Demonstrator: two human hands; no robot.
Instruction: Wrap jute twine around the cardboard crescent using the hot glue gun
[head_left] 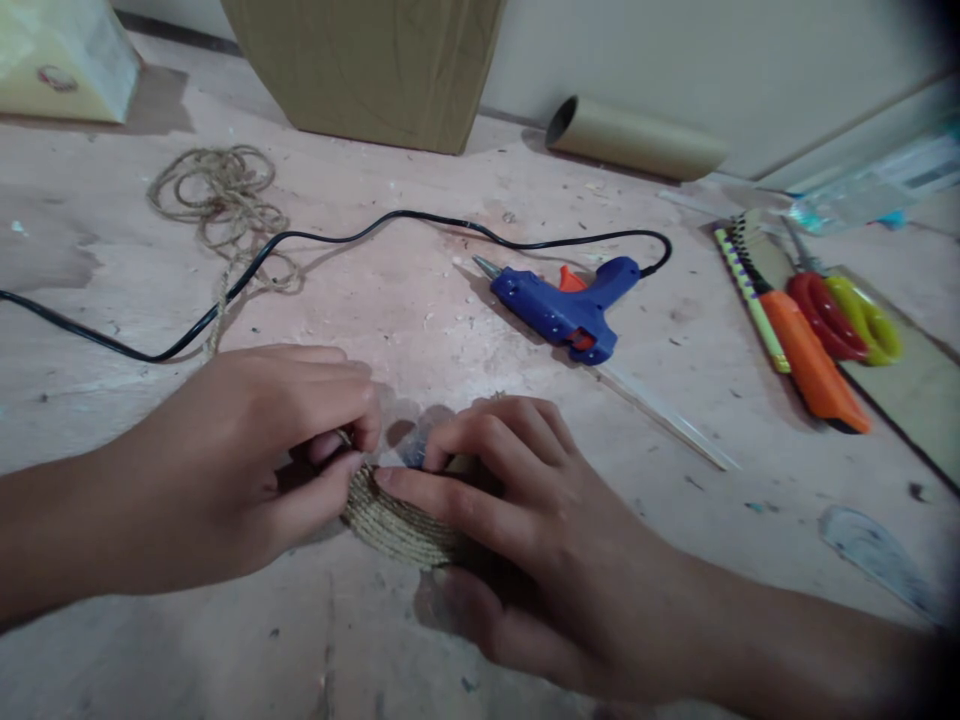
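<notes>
A small round object wrapped in coiled jute rope point(397, 525) rests on the pinkish work surface point(420, 330) near the front. My left hand point(247, 465) is closed around its left side, thumb and fingers pinching the rope at its top edge. My right hand point(517, 510) curls over its right side, index finger pressed along the coils. Most of the object is hidden under both hands. The jute strand runs from my left hand back to a loose rope bundle point(221, 205) at the far left.
A blue glue gun point(566, 305) lies behind my hands, its black cord point(247, 275) trailing left. A clear glue stick point(664, 415), an orange cutter point(814, 365), red and yellow scissors point(847, 315), a cardboard tube point(634, 140) and a cardboard box point(367, 65) lie farther off.
</notes>
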